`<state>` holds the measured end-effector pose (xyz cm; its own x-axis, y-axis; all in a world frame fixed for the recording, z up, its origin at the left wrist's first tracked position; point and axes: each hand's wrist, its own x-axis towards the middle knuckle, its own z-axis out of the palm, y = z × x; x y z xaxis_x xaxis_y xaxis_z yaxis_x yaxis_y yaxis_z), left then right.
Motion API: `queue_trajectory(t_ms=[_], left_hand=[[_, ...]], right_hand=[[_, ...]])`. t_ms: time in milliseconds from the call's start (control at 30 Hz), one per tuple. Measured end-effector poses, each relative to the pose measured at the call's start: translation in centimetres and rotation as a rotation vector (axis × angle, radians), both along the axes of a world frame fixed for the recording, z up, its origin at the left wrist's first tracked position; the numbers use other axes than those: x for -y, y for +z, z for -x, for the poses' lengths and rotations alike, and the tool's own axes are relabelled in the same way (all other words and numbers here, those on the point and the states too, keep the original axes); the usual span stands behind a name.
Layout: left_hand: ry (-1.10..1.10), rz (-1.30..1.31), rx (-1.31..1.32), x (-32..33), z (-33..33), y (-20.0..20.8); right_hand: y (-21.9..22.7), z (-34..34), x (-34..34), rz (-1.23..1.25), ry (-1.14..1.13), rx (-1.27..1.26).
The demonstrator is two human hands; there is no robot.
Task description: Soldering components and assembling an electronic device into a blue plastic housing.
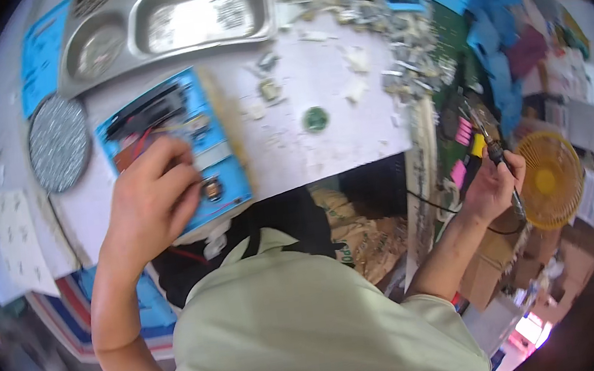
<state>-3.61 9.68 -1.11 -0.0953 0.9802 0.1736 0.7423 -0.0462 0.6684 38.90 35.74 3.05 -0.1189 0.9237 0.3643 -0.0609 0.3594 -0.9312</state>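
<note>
Two hands are being shown at work, well apart from each other. The left hand (153, 199) is being rested palm-down on a blue device (173, 145) lying flat at the near edge of the white tabletop (336, 143); its grip is curled over the device's near half, fingers together and pressed on the blue face, though whether anything is pinched beneath them cannot be told. The right hand (495, 182) is being held out past the tabletop's right edge, its grip clamped around a slim dark-handled tool (495, 154), probably a soldering iron, with a dark cable trailing below.

Some open room is being left on the tabletop between the blue device and a small green round part (315, 119); farther right, the surface is being crowded by a heap of small grey metal parts (399, 47). A compartmented steel tray (166, 23) is being kept along the far edge, and a round grey disc (58, 141) is lying just left of the device.

Blue sheets (483, 7) are being piled at the upper right, a blue rectangular sheet (40, 54) is lying at the upper left, and a small yellow fan (550, 180) is standing just beside the right hand.
</note>
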Motion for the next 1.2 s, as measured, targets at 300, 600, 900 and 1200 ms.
queue_trajectory(t_ms=[300,600,900,1200], left_hand=[[0.007,0.008,-0.013,-0.2,-0.3,0.4],[0.031,-0.004,-0.015,1.0,-0.3,-0.1],[0.211,-0.186,0.155,3.2,0.4,-1.0],[0.355,-0.33,-0.106,1.8,0.0,-1.0]], right_hand=[[-0.7,0.1,-0.8,-0.196,-0.355,0.206],[-0.5,-3.6,-3.1,-0.304,-0.617,0.579],[-5.3,4.5,5.3,0.661,0.181,-0.36],[-4.6,28.3,9.0,-0.386,0.594,0.707]])
